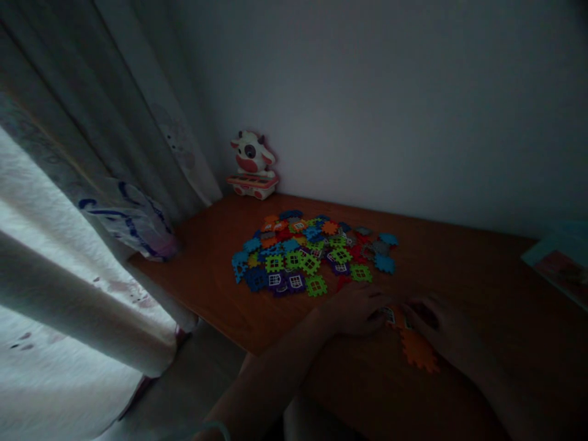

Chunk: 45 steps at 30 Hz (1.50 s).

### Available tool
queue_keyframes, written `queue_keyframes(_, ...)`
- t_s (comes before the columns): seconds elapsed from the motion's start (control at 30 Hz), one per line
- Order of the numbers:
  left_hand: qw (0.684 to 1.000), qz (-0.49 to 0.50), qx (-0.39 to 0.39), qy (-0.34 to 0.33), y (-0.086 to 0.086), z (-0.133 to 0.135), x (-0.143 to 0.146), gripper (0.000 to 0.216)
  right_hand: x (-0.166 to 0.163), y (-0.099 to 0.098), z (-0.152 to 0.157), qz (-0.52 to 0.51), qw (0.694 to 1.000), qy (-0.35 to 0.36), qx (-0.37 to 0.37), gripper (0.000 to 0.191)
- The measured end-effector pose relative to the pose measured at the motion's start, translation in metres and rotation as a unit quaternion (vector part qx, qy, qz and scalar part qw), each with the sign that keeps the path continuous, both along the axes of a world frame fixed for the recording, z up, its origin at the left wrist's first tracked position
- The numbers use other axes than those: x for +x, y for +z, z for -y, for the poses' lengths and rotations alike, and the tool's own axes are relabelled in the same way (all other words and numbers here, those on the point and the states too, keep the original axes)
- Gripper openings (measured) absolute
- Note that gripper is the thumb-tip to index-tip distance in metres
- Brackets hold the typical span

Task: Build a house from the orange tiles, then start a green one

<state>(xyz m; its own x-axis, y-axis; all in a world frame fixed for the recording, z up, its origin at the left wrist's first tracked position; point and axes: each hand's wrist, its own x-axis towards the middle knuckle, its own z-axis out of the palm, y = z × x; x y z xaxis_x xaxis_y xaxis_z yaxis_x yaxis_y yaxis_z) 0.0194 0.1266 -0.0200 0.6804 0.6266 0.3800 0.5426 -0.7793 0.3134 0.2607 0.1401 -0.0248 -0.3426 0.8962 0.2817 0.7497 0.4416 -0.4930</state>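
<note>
Just ahead of both hands, a loose heap of plastic interlocking tiles [312,251] covers a patch of a wooden tabletop [215,288], the tiles green, blue, red, orange, purple and grey, many with small window cut-outs. Between the hands, apart from the heap, an orange spiky-edged tile [417,350] lies with a smaller window tile [389,315] at its upper end; the two look joined or overlapping, but the dim light hides how they meet. The left hand [356,309] is narrow, its fingers curled down toward the window tile, and the right hand [436,321] is narrow too, bent over the orange tile's upper edge; whether either one grips cannot be told in the shadow. So far only this small pair sits away from the heap, and nearly all the other tiles lie unassembled in it. No box or tray shows; the tiles rest straight on the wood. Well beyond the hands, at the far left corner of the tabletop, stands a cow-shaped toy [252,164] on a pink and white base, against a plain wall [413,104]. Left of the hands hangs a pale curtain [105,122] with a blue-patterned plastic bag [131,220] against it, and beyond the right hand a flat booklet [558,263] lies at the table's edge
</note>
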Motion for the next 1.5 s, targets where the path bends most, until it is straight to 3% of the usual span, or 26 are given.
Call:
queue_keyframes(0.2, 1.0, 0.002, 0.009, -0.005, -0.003, -0.001, 0.001, 0.037, 0.003, -0.004, -0.002, 0.006, 1.0, -0.012, -0.002, 0.046)
queue_keyframes(0.43, 0.996, 0.059, 0.032, 0.057, 0.016, -0.008, -0.022, 0.035, 0.008, -0.01, -0.006, 0.001, 1.0, -0.023, -0.018, 0.046)
queue_keyframes(0.57, 0.978, 0.107, 0.065, 0.168, 0.026, -0.025, -0.071, 0.03, 0.009, -0.011, -0.008, 0.006, 0.999, -0.029, -0.017, 0.04)
queue_keyframes(0.7, 0.946, 0.075, 0.075, 0.306, 0.03, -0.054, -0.134, 0.035, 0.01, -0.01, -0.008, 0.034, 0.998, -0.036, -0.029, 0.042)
queue_keyframes(0.87, 0.893, -0.039, -0.035, 0.447, 0.039, -0.095, -0.206, 0.065, 0.01, -0.006, -0.009, 0.053, 0.995, -0.057, -0.059, 0.043)
queue_keyframes(0.97, 0.887, -0.09, -0.114, 0.438, 0.042, -0.115, -0.232, 0.075, 0.014, -0.01, -0.012, 0.042, 0.994, -0.071, -0.073, 0.042)
queue_keyframes(1.1, 0.903, -0.112, -0.148, 0.386, 0.039, -0.125, -0.241, 0.062, 0.014, -0.012, -0.013, 0.014, 0.992, -0.082, -0.092, 0.041)
queue_keyframes(1.3, 0.912, -0.094, -0.111, 0.383, 0.03, -0.112, -0.236, 0.041, 0.001, 0.004, -0.009, -0.021, 0.989, -0.101, -0.109, 0.029)
queue_keyframes(1.5, 0.913, -0.028, -0.069, 0.402, 0.025, -0.103, -0.239, 0.042, 0.002, -0.001, -0.01, -0.033, 0.984, -0.128, -0.117, 0.021)
